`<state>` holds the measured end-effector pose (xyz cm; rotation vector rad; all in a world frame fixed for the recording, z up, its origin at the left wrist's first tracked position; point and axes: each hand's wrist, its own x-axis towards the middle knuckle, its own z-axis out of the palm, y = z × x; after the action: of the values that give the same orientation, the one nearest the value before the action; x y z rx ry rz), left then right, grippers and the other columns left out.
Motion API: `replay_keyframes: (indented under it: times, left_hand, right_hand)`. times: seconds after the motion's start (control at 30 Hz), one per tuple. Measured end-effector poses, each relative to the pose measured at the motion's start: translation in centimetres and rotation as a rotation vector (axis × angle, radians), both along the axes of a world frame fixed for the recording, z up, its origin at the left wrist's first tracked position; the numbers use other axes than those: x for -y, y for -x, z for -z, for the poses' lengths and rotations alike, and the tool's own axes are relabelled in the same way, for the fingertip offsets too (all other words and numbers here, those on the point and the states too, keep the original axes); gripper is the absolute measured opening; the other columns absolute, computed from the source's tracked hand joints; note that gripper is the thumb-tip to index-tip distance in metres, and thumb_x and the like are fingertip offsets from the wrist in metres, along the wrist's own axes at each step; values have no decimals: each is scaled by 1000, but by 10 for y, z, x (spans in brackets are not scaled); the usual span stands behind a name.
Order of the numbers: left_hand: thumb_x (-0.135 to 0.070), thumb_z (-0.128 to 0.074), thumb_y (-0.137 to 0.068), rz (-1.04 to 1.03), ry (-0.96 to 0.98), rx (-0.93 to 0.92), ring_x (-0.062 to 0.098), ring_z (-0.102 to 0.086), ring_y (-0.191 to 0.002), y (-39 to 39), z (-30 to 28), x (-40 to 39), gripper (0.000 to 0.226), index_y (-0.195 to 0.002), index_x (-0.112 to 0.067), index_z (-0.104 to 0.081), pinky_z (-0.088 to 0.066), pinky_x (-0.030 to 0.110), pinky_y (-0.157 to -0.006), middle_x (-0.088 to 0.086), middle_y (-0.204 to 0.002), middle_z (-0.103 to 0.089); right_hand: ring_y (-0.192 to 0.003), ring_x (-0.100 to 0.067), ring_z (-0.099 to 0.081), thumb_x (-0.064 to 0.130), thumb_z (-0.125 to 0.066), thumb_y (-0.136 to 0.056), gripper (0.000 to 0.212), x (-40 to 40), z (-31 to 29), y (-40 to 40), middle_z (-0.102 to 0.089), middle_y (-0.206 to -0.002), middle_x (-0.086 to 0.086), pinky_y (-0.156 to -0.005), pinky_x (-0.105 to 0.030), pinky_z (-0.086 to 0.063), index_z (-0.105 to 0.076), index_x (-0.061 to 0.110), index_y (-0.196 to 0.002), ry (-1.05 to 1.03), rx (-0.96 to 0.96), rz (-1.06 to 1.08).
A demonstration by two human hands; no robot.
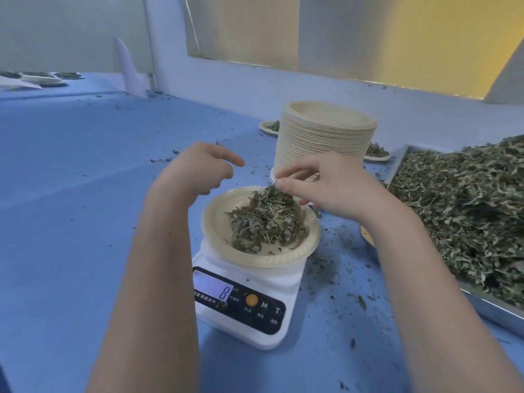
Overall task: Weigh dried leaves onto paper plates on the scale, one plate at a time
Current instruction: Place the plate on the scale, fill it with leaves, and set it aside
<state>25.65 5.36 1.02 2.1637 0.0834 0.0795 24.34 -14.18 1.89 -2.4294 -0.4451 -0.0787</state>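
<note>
Right hand (326, 185) pinching a few dried leaves over the plate (224, 222) on the scale (249, 302).

The right thumb and forefinger are closing together on what looks like a small tuft of leaves at the top of the leaf pile (266, 219), though blur is making the exact contact hard to judge; the other fingers are curling loosely underneath. The left hand (198, 168) is hovering just beside the plate's far left rim, fingers loosely curled, forefinger pointing out, holding nothing. The plate is sitting on the white scale, whose display is showing an 8, and the pile is heaping toward the plate's right side. A tall stack of plates (323, 137) is standing behind, and a tray of loose leaves (467, 211) is lying to the right on the blue table (71, 222).
</note>
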Motion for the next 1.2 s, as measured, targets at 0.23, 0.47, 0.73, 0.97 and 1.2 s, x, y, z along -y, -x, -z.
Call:
replay_keyframes:
  times: [0.23, 0.47, 0.73, 0.97, 1.2]
  left_hand:
    - [-4, -46, -92, -27, 31, 5, 28, -59, -107, -1, 5, 4, 33, -90, -29, -68, -50, 36, -82, 6, -114, -62]
    - [-3, -46, -93, -35, 18, -30, 24, -58, -97, -4, 10, 6, 30, -98, -23, -68, -47, 33, -78, 2, -112, -56]
    - [-2, -46, -90, -39, -8, 47, 18, -56, -92, -8, 8, 10, 33, -98, -24, -68, -41, 30, -75, -2, -96, -56]
    - [-4, -48, -89, -14, -6, 75, 21, -54, -77, -8, 9, 8, 31, -93, -26, -69, -45, 26, -63, 0, -99, -59]
    - [-5, -50, -91, -16, 37, 84, 20, -49, -79, -6, 7, 0, 31, -83, -28, -68, -44, 34, -70, 11, -112, -64]
  right_hand:
    - [-77, -8, -68, 41, -67, -85, 20, 11, 0, -2, -69, -95, 12, -69, -26, -57, -70, 30, -101, -30, -20, 33]
    - [-83, -16, -69, 50, -64, -83, 46, 26, 3, -6, -66, -105, 3, -79, -32, -57, -60, 24, -120, 111, -151, 79]
    - [-92, -5, -55, 62, -61, -78, 44, -8, 13, -4, -61, -100, 14, -74, -21, -41, -63, 39, -115, 144, 55, 10]
    - [-81, -10, -55, 36, -68, -84, 12, -27, 27, -13, -61, -86, 7, -64, -20, -36, -61, 27, -82, 84, 194, 61]
    - [-52, -8, -66, 21, -72, -83, 7, -19, 8, -2, -71, -83, 1, -53, -12, -46, -67, 22, -88, -434, 251, 90]
